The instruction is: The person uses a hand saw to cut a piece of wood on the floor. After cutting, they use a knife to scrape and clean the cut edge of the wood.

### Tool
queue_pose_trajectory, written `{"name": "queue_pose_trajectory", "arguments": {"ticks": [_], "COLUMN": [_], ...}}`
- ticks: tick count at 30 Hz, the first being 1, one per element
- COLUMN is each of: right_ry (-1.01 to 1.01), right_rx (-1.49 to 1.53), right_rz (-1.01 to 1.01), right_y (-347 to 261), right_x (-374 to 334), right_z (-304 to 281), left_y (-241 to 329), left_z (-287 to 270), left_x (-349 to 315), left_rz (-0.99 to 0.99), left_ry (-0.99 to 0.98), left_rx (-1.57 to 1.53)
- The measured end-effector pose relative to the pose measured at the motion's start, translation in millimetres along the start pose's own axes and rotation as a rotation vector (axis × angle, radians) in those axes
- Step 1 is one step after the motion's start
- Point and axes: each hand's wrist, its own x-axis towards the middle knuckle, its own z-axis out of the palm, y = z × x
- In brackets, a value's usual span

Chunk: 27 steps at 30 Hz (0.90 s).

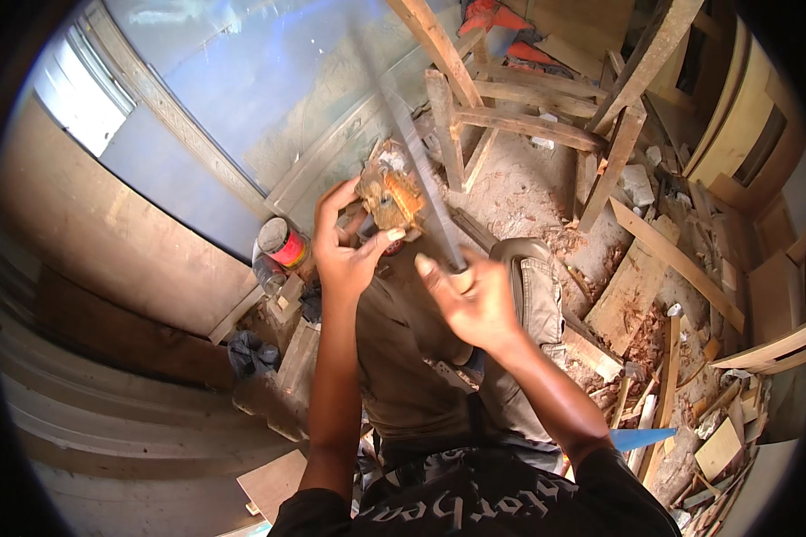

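My left hand (342, 255) grips a small carved block of wood (390, 202), brown with an orange-yellow side, between thumb and fingers. The fingers wrap behind the block and are partly hidden. My right hand (476, 302) is closed around the pale handle of a long metal file (418, 154). The file slants up and to the left, its far end smeared by motion. Its blade passes just right of the carved block; whether the two touch I cannot tell. Both hands are above my knees.
A red-banded can (280, 242) stands left of my left hand. A wooden frame (537, 125) rises at the far right. Boards, offcuts and shavings litter the floor (636, 313) on the right. A grey-blue panel (242, 80) leans at the far left.
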Motion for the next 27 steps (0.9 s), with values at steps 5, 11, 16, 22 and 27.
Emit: {"name": "queue_pose_trajectory", "arguments": {"ticks": [5, 11, 16, 22, 27], "right_ry": [0.190, -0.041, -0.180, 0.006, 0.197], "right_rx": [0.285, -0.254, -0.089, 0.019, 0.152], "right_rz": [-0.427, 0.108, 0.049, 0.024, -0.439], "right_y": [-58.7, 53.0, 61.4, 25.0, -67.8], "right_x": [7.1, -1.8, 2.8, -1.0, 10.2], "right_z": [-16.3, 10.5, 4.3, -0.9, -25.0], "left_y": [-3.4, -4.0, -3.8, -12.0, -3.6], "left_z": [-1.7, -2.6, -5.4, 6.8, -3.1], "left_x": [7.8, -13.9, -10.4, -10.1, 4.1], "left_rz": [0.010, 0.011, 0.041, -0.003, 0.002], "left_ry": [0.018, -0.004, -0.066, -0.021, -0.025], "left_rx": [0.014, 0.003, -0.013, -0.072, 0.040]}}
